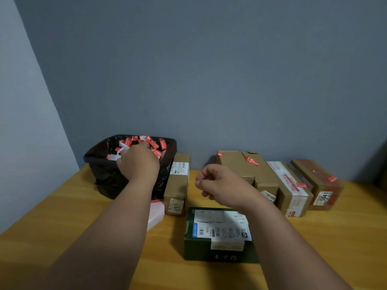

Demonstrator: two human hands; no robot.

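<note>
- Scraps (151, 142) of red and white tape fill the black-lined bin (98, 159) at the back left of the counter (62, 216), heaped close to its rim.
- Left hand (139, 164) hangs over the bin's mouth, knuckles up, fingers dipped among the heap. A white scrap (115, 156) shows just beside it, but I cannot tell whether the fingers pinch it or hold nothing.
- Right hand (219, 183) hovers above the far edge of the green box (219, 255), fingers loosely curled, with nothing in it that I can see.
- Green box sits nearest the person, mid-counter, its white shipping label (222, 227) facing up. It looks like the parcel being worked on.
- To make the drop well, I would let go well inside the rim, over the lower near-left part of the heap. Sticky tape tends to cling to fingertips, and a full pile could shed pieces onto the counter.
- A narrow brown box (177, 185) stands against the bin's right side, and more brown parcels (291, 189) line the wall further right. A careless swing of the arm could knock them.
</note>
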